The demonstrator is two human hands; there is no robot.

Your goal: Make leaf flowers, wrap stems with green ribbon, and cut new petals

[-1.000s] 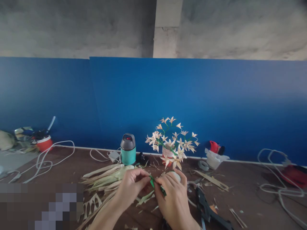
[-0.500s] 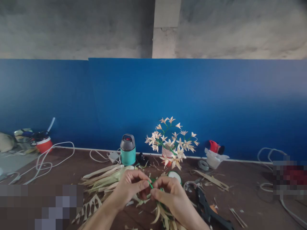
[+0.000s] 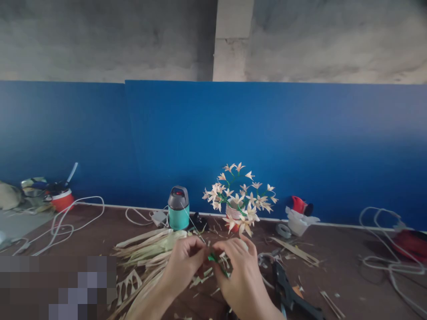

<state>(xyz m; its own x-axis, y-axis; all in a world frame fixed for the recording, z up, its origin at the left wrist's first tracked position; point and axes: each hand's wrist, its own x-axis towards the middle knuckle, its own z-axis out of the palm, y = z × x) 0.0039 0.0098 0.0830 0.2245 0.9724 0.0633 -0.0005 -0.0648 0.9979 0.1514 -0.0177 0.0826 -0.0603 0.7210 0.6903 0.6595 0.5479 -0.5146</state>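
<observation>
My left hand (image 3: 186, 263) is closed, thumb against fingers, on a thin wire (image 3: 192, 222) that slants up and left past the teal-and-grey jug. My right hand (image 3: 240, 269) is closed on a bit of green tape (image 3: 212, 257), close beside the left fingertips. The tape runs down along the right thumb. Fingers hide where wire and tape meet, so I cannot tell whether they touch. Pale dried husk strips (image 3: 147, 254) lie under and left of my left hand. A black glue gun (image 3: 293, 291) rests to the right of my right hand.
Pale husk flowers on green stems (image 3: 251, 212) stand in a red-and-white pot (image 3: 233, 211) behind my hands. The jug (image 3: 179, 216) is by the blue wall panel (image 3: 200, 133). A white container (image 3: 298, 222), tape roll (image 3: 283, 230), red bucket (image 3: 62, 201) and white cables (image 3: 55, 231) surround the table.
The thin wire now sticks up from my left hand. My right hand has turned more palm-down, covering the white roll behind it. The pale strips below it are no longer visible.
</observation>
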